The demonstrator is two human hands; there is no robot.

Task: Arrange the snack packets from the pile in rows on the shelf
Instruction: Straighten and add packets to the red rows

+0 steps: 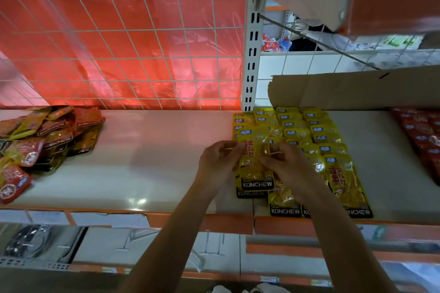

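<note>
Yellow packet (254, 150) over the rows (316, 131)
My left fingers (227, 148) and right fingers (273, 162) are pinching it; pile (45, 135) lying well left of them.

White shelf (152, 150), loose packet pile (45, 140) at left, yellow packet rows (309, 131) at right, red packets (421, 135) far right

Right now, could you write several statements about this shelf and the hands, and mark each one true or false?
1. The left hand and the right hand both pinch one yellow packet. True.
2. The mixed pile lies on the right. False: the pile lies at the left end of the shelf.
3. The yellow rows begin beside the white post. True.
4. The back sheet is green. False: the back sheet is red.
5. Red packets lie right of the yellow rows. True.
</note>
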